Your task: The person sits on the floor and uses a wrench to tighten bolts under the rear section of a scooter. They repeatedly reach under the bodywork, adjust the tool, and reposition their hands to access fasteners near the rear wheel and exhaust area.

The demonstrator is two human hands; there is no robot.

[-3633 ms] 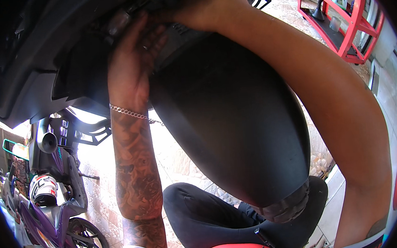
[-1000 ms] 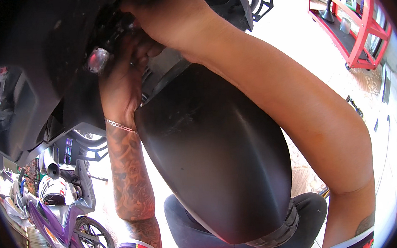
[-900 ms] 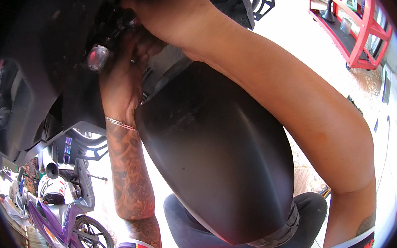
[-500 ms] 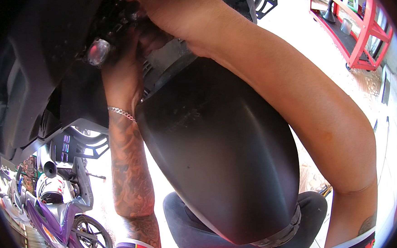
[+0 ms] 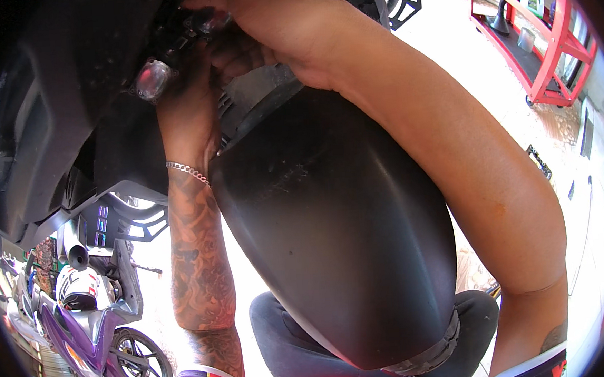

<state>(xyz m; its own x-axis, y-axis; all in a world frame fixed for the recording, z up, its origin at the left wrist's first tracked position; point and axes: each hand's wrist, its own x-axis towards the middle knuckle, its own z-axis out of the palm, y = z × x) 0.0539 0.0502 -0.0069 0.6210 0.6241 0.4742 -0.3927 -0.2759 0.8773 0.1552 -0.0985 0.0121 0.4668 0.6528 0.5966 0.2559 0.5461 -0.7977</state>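
Both hands reach up into the shadowed underside of a dark motorcycle front. My left hand (image 5: pixel 187 102) goes in beside the inner edge of a matte black front fender (image 5: pixel 332 235), next to a clear lamp with a reddish tint (image 5: pixel 153 80). Its fingers are lost in the dark. From the other side my right hand (image 5: pixel 264 28) bends over the fender's top, near a second lamp (image 5: pixel 209 20). Its fingers curl in shadow close to the left hand; what they hold, if anything, is hidden. The fender stands between my knees (image 5: pixel 284 341).
Dark body panels (image 5: pixel 70 133) hang at the upper left. Behind them stand a purple scooter (image 5: pixel 69 341) and a white helmet (image 5: pixel 78 286). At the upper right is a red wheeled cart (image 5: pixel 557 55) bearing a funnel (image 5: pixel 501 21) and a metal cup (image 5: pixel 526 38).
My right hand and wrist have shifted slightly right and down, and more of its curled fingers shows. The right elbow has drawn a little inward. My left hand stays nearly in place.
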